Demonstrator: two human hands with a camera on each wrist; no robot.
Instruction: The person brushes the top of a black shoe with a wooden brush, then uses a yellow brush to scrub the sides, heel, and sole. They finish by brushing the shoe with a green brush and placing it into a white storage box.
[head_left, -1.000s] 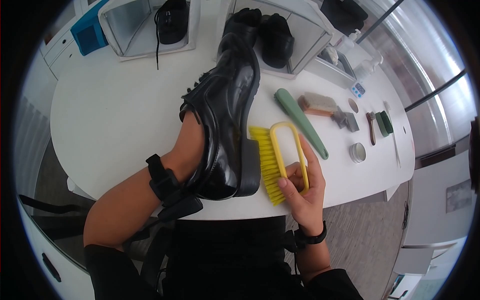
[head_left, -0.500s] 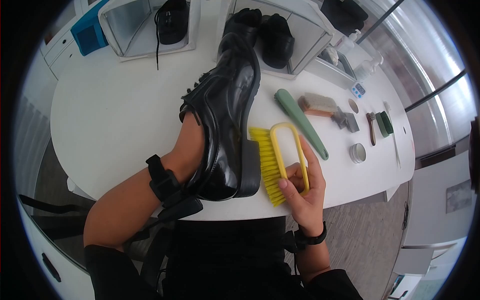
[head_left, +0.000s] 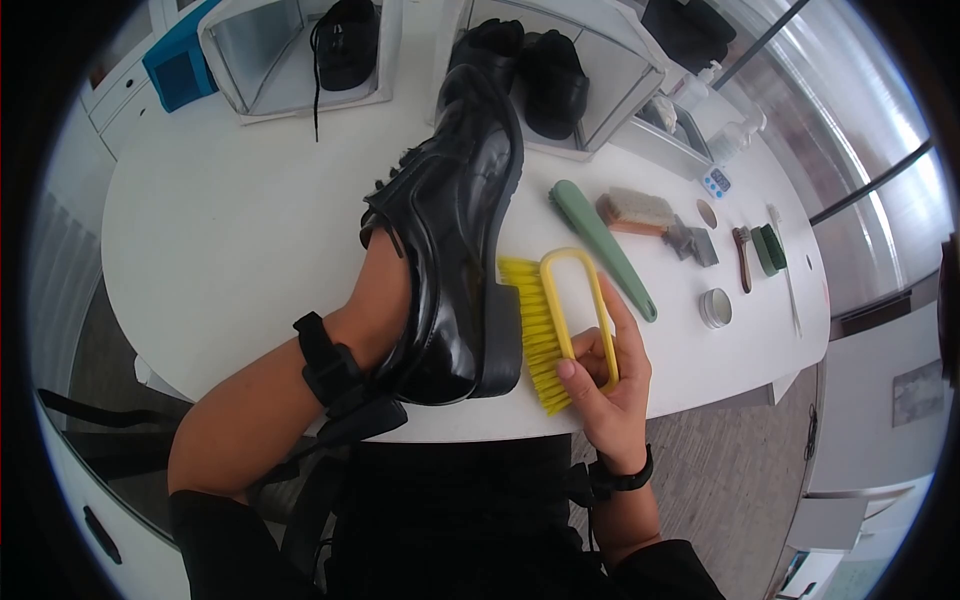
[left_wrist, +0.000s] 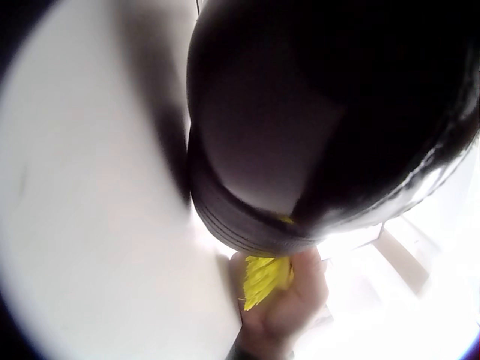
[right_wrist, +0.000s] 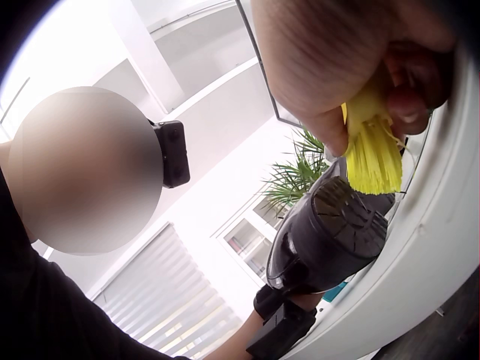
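Observation:
A glossy black lace-up shoe [head_left: 445, 250] is held over the table with its toe towards the back and its sole facing right. My left hand [head_left: 383, 270] reaches into its opening, fingers hidden inside. Beside the heel, my right hand [head_left: 618, 395] grips the yellow frame handle of a brush [head_left: 541, 330], thumb on the near side. The yellow bristles [head_left: 530, 310] face the heel; whether they touch it I cannot tell. In the right wrist view the bristles [right_wrist: 373, 161] appear near the shoe's sole [right_wrist: 349, 217]; the left wrist view shows the shoe [left_wrist: 262, 127] large and close.
On the white table [head_left: 220, 230] lie a green-handled tool [head_left: 600, 245], a pale-bristled brush [head_left: 638, 210], a round tin [head_left: 715, 307], a small wooden-handled brush [head_left: 742, 258] and a green brush [head_left: 769, 249]. Behind stand boxes [head_left: 598, 85] with black shoes [head_left: 553, 85] and a timer [head_left: 716, 181].
The shoe has tilted very slightly, and the shine on its side looks different. Both hands keep nearly the same places, with the brush still in the right one.

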